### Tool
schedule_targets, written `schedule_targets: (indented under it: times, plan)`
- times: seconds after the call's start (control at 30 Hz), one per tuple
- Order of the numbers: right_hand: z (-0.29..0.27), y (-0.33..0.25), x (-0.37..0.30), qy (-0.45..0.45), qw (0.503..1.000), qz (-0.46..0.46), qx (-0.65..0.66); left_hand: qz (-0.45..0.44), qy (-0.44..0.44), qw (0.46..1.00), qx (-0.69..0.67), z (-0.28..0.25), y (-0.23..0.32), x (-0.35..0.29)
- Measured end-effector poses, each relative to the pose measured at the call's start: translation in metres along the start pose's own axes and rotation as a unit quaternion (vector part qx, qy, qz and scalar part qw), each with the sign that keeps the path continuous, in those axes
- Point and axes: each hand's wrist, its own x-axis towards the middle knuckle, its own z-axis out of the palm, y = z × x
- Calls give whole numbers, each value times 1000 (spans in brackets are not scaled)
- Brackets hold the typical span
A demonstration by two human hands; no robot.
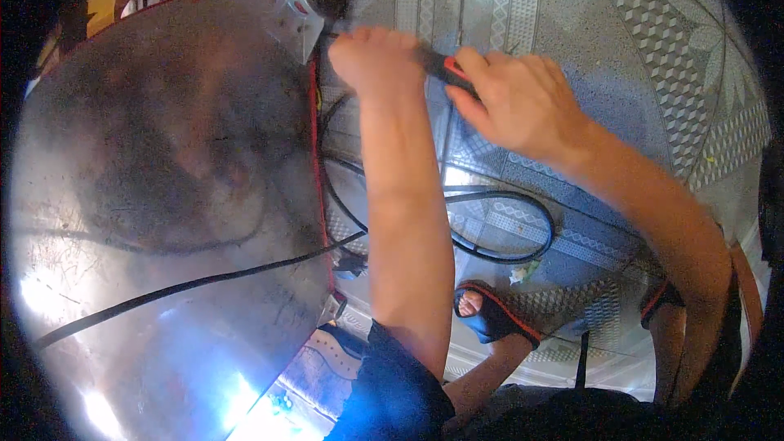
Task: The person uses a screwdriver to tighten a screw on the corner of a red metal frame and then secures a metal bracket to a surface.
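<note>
The big panel [180, 163] is made of shiny metal, and it is marked by scratches and dark smudges. The cable [204, 279] is covered in smooth black plastic or rubber, and plastic can be seen on the tool handle [441, 68]. The floor [572, 90] is covered with glossy tiles, and the sleeve [400, 384] is made of dark cloth.

1 close fisheye head view, downward onto both hands [527, 102]

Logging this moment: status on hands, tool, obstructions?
Left hand, right hand gripping black-red tool. Tool near corner bracket, contact unclear. Black cable across panel, apart from tool.
</note>
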Motion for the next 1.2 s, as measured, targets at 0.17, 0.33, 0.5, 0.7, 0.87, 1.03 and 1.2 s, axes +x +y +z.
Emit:
schedule_targets:
  times: [0.17, 0.33, 0.5, 0.7, 0.87, 1.03, 1.2]
  plan:
    - [-10, 18, 5, -311, 685, 320, 576, -46, -150, 968, -198, -8, 0, -12]
    - [0, 9, 3, -102, 951, 74, 281, -19, -109, 975, -192, 2, 3, -15]
    - [7, 8, -8, 57, 997, 2, 53, 4, -38, 992, -120, 8, -1, -9]
    - [4, 3, -11, -111, 702, 301, 636, -61, -250, 938, -233, -27, 10, 22]
    - [4, -7, -4, -40, 886, 229, 402, -26, -186, 978, -89, -23, 16, 12]
    - [3, -5, -12, 56, 984, 65, 154, -54, -146, 984, -83, -23, 7, 4]
    - [-5, 6, 0, -244, 578, 374, 683, -37, -201, 965, -166, -16, 7, 8]
